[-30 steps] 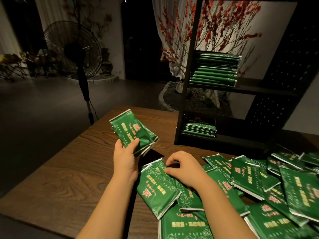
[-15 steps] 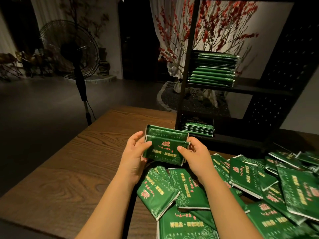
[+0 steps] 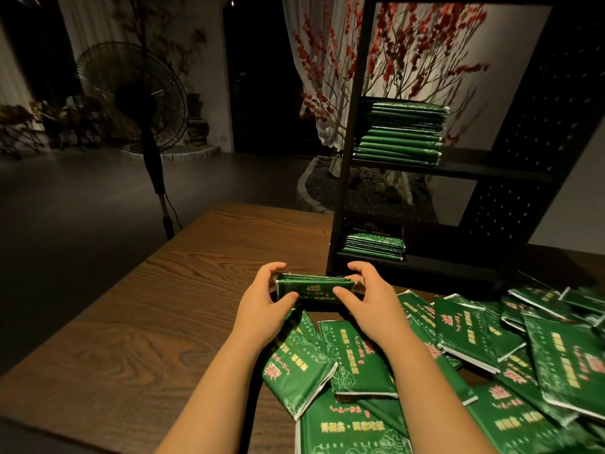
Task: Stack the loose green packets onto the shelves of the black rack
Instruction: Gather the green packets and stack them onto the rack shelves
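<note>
My left hand point(image 3: 266, 301) and my right hand point(image 3: 363, 294) grip the two ends of a small bundle of green packets point(image 3: 315, 288), held level just above the wooden table point(image 3: 157, 309), in front of the black rack point(image 3: 357, 132). The rack's bottom shelf holds a short stack of packets point(image 3: 373, 246); the middle shelf holds a tall stack point(image 3: 401, 134). Several loose green packets point(image 3: 471, 342) lie scattered over the table's right and near side.
A standing fan point(image 3: 137, 96) is on the floor beyond the table's left edge. Red-blossom branches point(image 3: 412, 57) and a white curtain stand behind the rack. Bare table surface lies to the left of my hands.
The bundle, first in my left hand alone, is now gripped by both hands. It has tipped flatter and moved lower and forward, toward the rack's bottom shelf.
</note>
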Demonstrator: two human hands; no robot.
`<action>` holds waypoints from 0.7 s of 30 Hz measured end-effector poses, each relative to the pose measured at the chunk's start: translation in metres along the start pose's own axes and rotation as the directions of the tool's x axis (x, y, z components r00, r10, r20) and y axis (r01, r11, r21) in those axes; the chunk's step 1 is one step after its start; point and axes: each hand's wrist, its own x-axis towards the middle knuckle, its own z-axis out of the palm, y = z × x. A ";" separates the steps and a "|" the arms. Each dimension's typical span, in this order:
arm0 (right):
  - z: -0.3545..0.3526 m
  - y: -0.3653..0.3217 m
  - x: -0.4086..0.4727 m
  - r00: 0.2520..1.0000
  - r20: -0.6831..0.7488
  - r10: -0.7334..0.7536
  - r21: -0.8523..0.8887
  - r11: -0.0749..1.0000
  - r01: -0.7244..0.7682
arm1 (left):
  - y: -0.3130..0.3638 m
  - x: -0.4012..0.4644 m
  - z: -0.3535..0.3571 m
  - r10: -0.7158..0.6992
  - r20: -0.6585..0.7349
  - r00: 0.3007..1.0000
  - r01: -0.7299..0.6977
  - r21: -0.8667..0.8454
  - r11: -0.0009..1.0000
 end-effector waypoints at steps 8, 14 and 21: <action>0.001 0.001 0.001 1.000 -0.020 -0.006 -0.068 0.998 0.005 | 0.001 -0.001 0.001 -0.014 -0.054 0.998 0.017 0.047 0.999; 0.003 0.001 0.000 0.998 0.048 0.047 -0.131 0.991 -0.040 | -0.003 0.001 0.002 -0.096 -0.048 0.994 0.105 0.283 0.953; -0.002 -0.003 0.000 1.000 -0.020 -0.008 -0.037 0.999 0.007 | 0.003 -0.003 -0.002 -0.079 -0.067 0.995 0.088 0.152 0.984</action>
